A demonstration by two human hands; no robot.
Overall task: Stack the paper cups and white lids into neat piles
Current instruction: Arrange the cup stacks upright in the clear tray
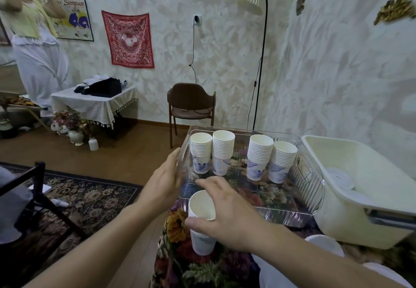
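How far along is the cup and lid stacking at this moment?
Done: four cup stacks stand in the clear tray. In hand: the right hand grips a fifth cup stack outside the tray's near corner, while the left hand rests on the tray's left wall. Left: white lids lie loose in the cream bin.

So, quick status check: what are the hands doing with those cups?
Left hand flat against clear bin wall. Right hand gripping near cup stack. Four cup stacks in bin. Nothing blocking.
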